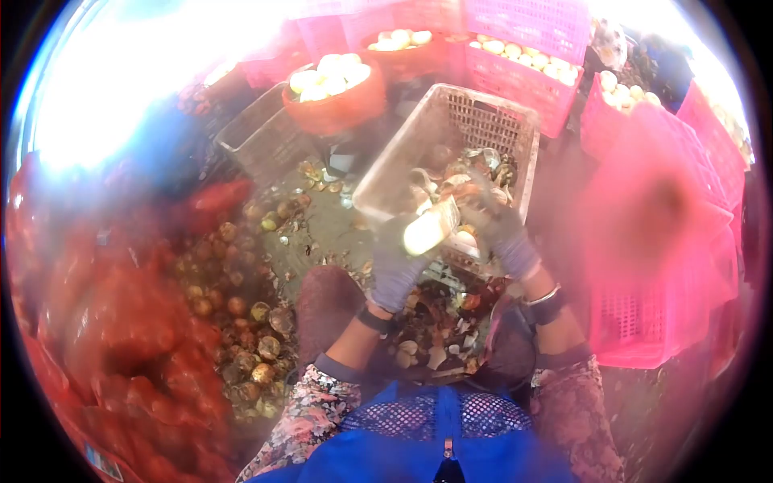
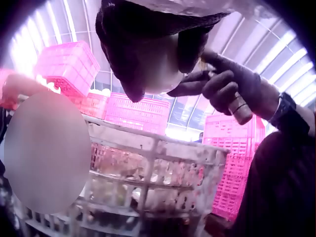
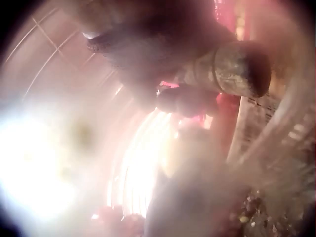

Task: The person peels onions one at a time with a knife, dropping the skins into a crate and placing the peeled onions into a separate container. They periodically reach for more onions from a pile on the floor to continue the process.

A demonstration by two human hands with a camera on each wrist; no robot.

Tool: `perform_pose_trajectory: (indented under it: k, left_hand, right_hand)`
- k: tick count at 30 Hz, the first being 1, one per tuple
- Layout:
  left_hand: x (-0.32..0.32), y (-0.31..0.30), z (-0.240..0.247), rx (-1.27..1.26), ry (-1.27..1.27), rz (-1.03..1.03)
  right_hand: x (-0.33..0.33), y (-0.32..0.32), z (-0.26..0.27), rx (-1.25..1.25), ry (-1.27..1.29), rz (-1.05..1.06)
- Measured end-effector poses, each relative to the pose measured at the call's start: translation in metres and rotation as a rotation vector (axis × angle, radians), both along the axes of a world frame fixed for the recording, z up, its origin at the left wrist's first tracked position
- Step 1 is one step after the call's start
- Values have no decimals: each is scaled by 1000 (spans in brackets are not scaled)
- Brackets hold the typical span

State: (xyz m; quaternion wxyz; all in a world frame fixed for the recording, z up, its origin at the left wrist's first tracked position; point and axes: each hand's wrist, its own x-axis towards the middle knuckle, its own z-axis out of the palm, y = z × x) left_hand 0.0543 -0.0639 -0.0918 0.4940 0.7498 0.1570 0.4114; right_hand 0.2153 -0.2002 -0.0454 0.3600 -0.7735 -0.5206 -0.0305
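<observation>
Gloved and held over the crate, my left hand (image 1: 393,270) grips a pale peeled onion (image 1: 427,232). In the left wrist view its fingers curl round the onion (image 2: 163,66) from above. Close beside it, my right hand (image 2: 232,84) holds a tool by its thick round handle (image 2: 240,109); the tool's working end is hidden. The handle (image 3: 242,69) also sticks out of the fist in the right wrist view, which is hazy. Below both hands, a dirty white crate (image 1: 386,173) contains onion skins and scraps (image 1: 487,161).
Unpeeled onions (image 1: 262,374) lie on the floor at left beside red mesh sacks (image 1: 129,322). Pink crates (image 1: 636,322) stand at right, with more behind. A red tub (image 1: 338,109) of peeled onions stands ahead. Skins (image 1: 435,354) litter the ground between the knees.
</observation>
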Motion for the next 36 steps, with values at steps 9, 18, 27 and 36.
perform_pose_trajectory:
  k: [9, 18, 27, 36]
  left_hand:
    - [-12, -12, 34, -537, -134, -276]
    - [-30, -3, 43, -1145, -329, -532]
    - [-20, 5, 48, -1160, -335, -510]
    - [-22, 72, 25, -1118, -357, -316]
  right_hand:
    - [6, -8, 3, 227, 871, -195]
    - [1, -25, 31, 238, 239, -306]
    - [-19, -21, 21, 40, 339, -175]
    - [-30, -48, 22, 123, 349, -35]
